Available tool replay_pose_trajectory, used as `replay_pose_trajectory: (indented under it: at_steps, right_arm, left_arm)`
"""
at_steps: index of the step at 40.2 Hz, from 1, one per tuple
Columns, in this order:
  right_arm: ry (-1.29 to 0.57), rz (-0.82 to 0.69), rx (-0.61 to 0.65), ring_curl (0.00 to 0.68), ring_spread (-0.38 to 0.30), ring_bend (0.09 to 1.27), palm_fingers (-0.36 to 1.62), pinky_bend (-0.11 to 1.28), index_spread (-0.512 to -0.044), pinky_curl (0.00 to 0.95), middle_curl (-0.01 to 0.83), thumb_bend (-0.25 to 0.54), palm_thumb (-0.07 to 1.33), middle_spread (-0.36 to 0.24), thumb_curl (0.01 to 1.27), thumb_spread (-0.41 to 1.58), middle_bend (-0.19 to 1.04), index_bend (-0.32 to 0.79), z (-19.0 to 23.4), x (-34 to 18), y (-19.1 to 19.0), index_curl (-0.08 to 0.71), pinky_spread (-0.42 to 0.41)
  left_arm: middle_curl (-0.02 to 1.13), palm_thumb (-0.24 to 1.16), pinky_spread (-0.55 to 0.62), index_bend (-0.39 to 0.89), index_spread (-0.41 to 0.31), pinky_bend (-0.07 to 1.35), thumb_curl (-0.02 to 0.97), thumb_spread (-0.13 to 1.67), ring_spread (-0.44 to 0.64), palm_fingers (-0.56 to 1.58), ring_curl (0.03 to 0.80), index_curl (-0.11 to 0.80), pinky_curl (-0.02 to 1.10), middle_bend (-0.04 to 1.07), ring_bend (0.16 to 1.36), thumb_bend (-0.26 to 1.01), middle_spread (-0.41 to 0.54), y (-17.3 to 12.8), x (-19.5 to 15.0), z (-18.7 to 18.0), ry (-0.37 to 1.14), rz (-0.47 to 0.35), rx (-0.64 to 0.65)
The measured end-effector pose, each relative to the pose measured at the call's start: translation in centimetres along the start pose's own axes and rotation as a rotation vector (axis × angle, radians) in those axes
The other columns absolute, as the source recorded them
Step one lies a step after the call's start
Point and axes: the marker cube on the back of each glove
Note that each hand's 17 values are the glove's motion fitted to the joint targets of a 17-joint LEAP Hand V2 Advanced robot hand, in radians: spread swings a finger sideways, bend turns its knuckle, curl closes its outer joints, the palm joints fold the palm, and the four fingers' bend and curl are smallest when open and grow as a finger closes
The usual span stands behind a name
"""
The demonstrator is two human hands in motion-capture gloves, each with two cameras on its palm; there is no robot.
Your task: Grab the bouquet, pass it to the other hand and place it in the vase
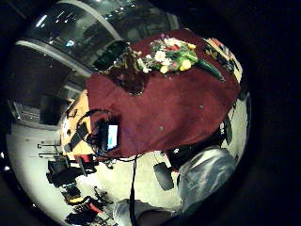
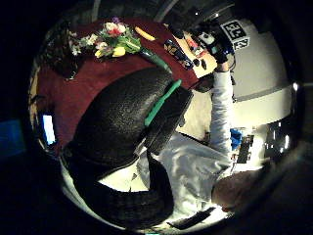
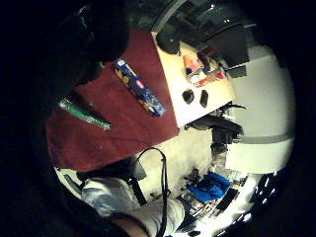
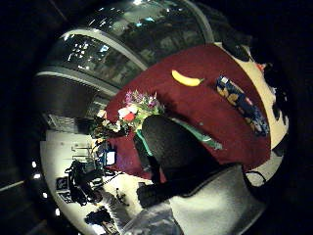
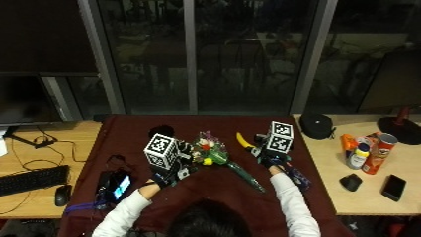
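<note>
The bouquet (image 5: pixel 212 154), with white, yellow and red flowers and a green wrapped stem, lies on the maroon tablecloth (image 5: pixel 217 190) between my hands. It also shows in the palm views: bouquet (image 1: pixel 171 55), bouquet (image 2: pixel 110 41), bouquet (image 4: pixel 137 110). A dark vase (image 5: pixel 161 133) stands just left of the flowers, and the same vase (image 1: pixel 124 70) appears beside them in the palm view. My left hand (image 5: pixel 164 175) hovers near the flower heads and holds nothing. My right hand (image 5: pixel 273 159) hovers right of the stem (image 3: pixel 84 113), fingers relaxed and empty.
A banana (image 5: pixel 243 142) lies behind the stem. A blue packet (image 5: pixel 297 178) sits near my right forearm. A lit device with cables (image 5: pixel 118 185) rests at the cloth's left edge. Cans (image 5: pixel 368 153), a mouse and a phone stand on the right table, a keyboard (image 5: pixel 29 180) on the left.
</note>
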Motion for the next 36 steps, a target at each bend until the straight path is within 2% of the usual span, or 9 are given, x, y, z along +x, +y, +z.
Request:
replay_pose_trajectory:
  at_steps: [5,20,24,29,36]
  right_arm:
    - [-0.032,-0.015,-0.065,0.362,-0.035,0.8,0.56,0.76,-0.182,0.369,0.373,-0.031,0.28,0.022,0.28,1.04,0.38,0.05,4.2,0.4,-0.8,0.049,0.11]
    - [-0.086,-0.05,-0.189,0.362,-0.027,0.76,0.58,0.73,-0.193,0.358,0.382,-0.024,0.27,0.013,0.3,1.04,0.34,0.06,14.1,0.4,-0.4,0.078,0.11]
    - [-0.095,-0.052,-0.203,0.364,-0.031,0.77,0.59,0.72,-0.194,0.357,0.387,-0.022,0.28,0.007,0.31,1.03,0.34,0.05,15.7,0.1,0.7,0.078,0.109]
    - [-0.09,-0.068,-0.144,0.367,-0.037,0.76,0.6,0.71,-0.189,0.357,0.392,-0.018,0.3,0.004,0.31,1.03,0.33,0.05,15.1,-0.8,3.1,0.078,0.108]
    - [-0.072,-0.021,-0.307,0.372,-0.053,0.76,0.6,0.72,-0.186,0.359,0.397,-0.005,0.36,-0.004,0.33,1.04,0.32,0.04,18.9,-1.1,2.9,0.075,0.1]
  left_arm:
    - [0.32,0.01,0.23,0.14,-0.053,0.36,0.243,1.03,0.23,0.31,0.273,0.277,0.32,0.18,0.51,-0.03,0.132,0.2,0.0,0.6,-0.013,0.001,-0.008]
    - [0.33,0.0,0.27,0.14,-0.047,0.34,0.262,1.01,0.24,0.29,0.281,0.284,0.32,0.18,0.53,-0.02,0.135,0.2,-0.5,1.8,-0.008,-0.01,-0.043]
    - [0.33,0.0,0.27,0.14,-0.047,0.33,0.266,1.01,0.24,0.29,0.282,0.285,0.33,0.18,0.53,-0.02,0.139,0.2,-0.8,1.9,-0.014,-0.018,-0.04]
    - [0.33,0.0,0.28,0.14,-0.047,0.34,0.27,1.01,0.24,0.29,0.283,0.288,0.33,0.19,0.52,-0.02,0.14,0.1,-0.8,2.1,-0.002,-0.018,-0.045]
    - [0.34,0.0,0.28,0.14,-0.047,0.33,0.274,1.01,0.25,0.29,0.284,0.29,0.33,0.19,0.52,-0.02,0.14,0.1,-0.8,2.4,0.003,-0.016,-0.057]
